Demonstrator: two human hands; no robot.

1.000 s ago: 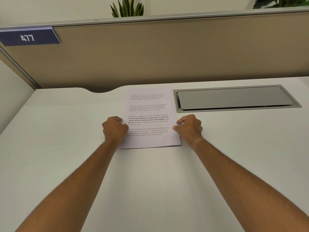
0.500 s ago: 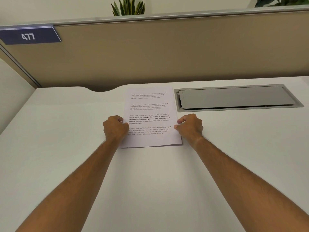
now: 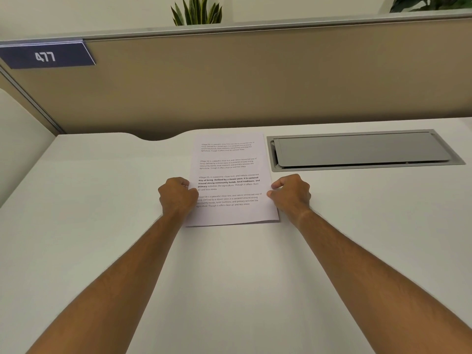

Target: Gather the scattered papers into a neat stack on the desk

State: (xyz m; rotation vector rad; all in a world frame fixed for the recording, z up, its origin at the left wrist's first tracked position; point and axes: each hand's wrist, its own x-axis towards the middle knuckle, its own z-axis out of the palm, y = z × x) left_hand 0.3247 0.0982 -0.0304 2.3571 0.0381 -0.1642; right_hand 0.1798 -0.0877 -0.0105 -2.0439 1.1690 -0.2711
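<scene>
A stack of white printed papers (image 3: 231, 164) lies flat on the white desk (image 3: 102, 226), its top sheet showing several short paragraphs of text. My left hand (image 3: 177, 196) is curled against the stack's left edge, covering part of it. My right hand (image 3: 291, 192) is curled against the right edge, fingertips touching the paper. Both hands press inward on the sides of the stack. The sheets look aligned; how many lie under the top one is hidden.
A grey cable hatch (image 3: 362, 150) is set into the desk just right of the papers. A tan partition (image 3: 255, 85) with a blue "477" sign (image 3: 46, 56) closes the back. Plants (image 3: 196, 11) rise behind it.
Both hands stay at the stack's sides with barely any movement. The view has shifted slightly; the papers have not visibly moved.
</scene>
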